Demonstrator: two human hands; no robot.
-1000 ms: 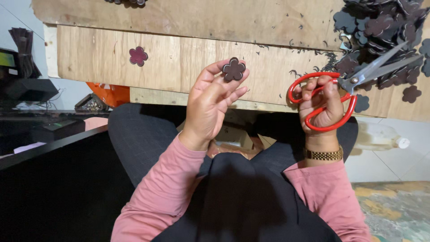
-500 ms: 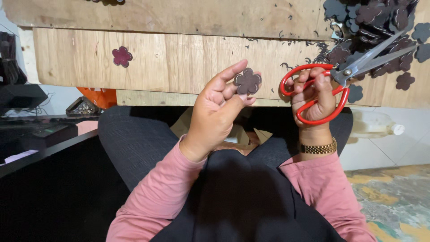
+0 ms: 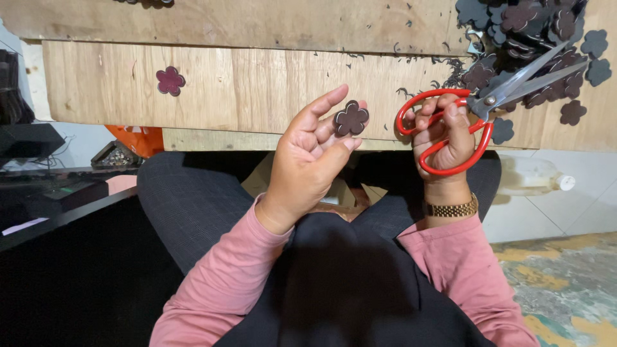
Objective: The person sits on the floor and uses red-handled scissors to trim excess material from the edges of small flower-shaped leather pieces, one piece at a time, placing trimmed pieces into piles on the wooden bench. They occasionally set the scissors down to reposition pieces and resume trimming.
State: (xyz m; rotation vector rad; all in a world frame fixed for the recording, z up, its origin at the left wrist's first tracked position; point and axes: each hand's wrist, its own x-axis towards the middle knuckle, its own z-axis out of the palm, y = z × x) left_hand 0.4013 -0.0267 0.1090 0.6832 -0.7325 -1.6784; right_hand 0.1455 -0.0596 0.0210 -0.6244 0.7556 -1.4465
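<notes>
The flower [image 3: 351, 118] is dark brown. The scissors [image 3: 450, 122] have red handles and grey blades. The table [image 3: 257, 83] is pale wood. The sleeves [image 3: 225, 283] are pink, the watch [image 3: 452, 209] gold, the lone flower [image 3: 170, 80] maroon.

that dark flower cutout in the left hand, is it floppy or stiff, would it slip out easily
The flower cutout looks thin yet keeps flat at the left hand's fingertips, so probably fairly stiff. Likely very light, since a loose pinch holds it. With so little grip, it might slip.
</notes>
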